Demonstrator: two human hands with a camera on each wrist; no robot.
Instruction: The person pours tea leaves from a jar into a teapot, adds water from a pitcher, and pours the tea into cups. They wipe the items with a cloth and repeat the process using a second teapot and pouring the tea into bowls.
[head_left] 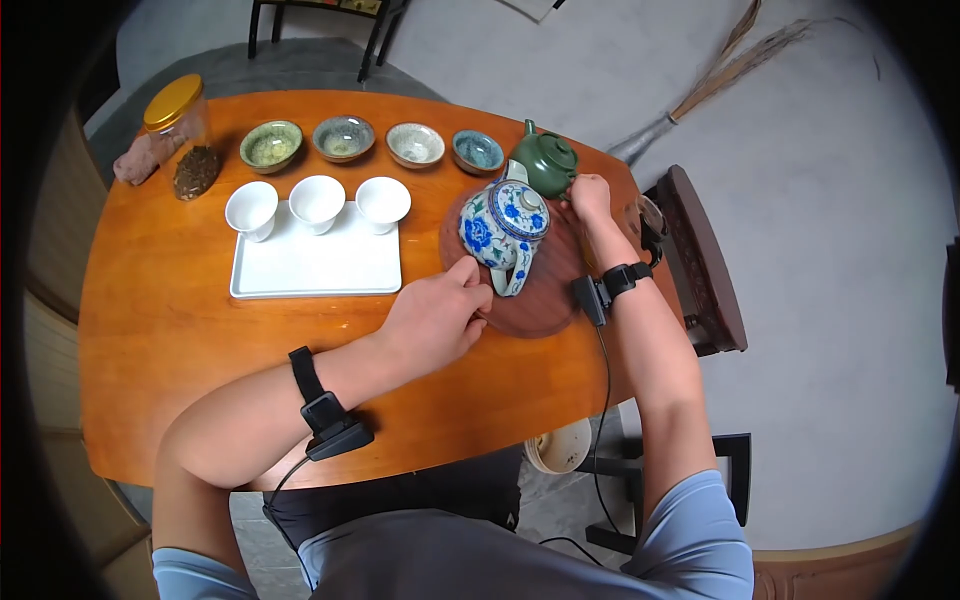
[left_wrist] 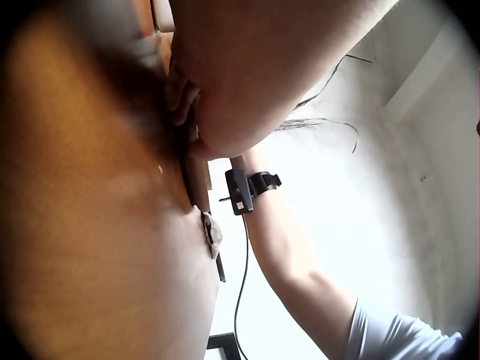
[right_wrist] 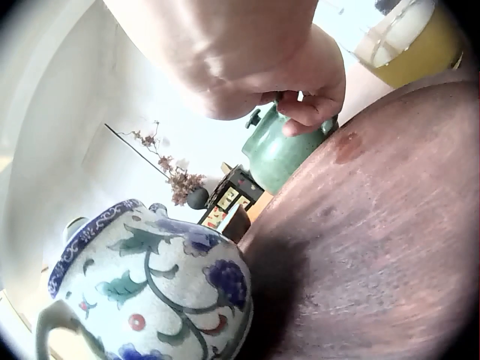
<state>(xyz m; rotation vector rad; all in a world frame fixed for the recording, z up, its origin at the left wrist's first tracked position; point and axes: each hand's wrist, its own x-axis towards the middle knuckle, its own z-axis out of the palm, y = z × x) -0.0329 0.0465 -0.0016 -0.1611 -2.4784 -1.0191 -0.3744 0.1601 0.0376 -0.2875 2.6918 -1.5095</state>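
Note:
My right hand [head_left: 592, 198] pinches the handle of a dark green teapot [head_left: 548, 163] at the table's far right, beside a round reddish-brown wooden board [head_left: 548, 312]. The right wrist view shows bent fingers at the green teapot's [right_wrist: 276, 156] handle side. On the board stands a lidded white teapot with blue flowers [head_left: 490, 228], its handle towards me. My left hand [head_left: 435, 315] is at the board's near left edge, fingers loosely curled, close to the flowered teapot's base. In the left wrist view the palm and forearm partly hide those fingers [left_wrist: 178, 94].
A white tray [head_left: 315, 270] with three white cups [head_left: 318, 203] lies left of the board. Behind stand several glazed bowls [head_left: 415, 146] in a row and a gold-lidded jar [head_left: 195, 165]. A glass vessel [head_left: 650, 217] is near the right edge; a bin [head_left: 560, 447] is below.

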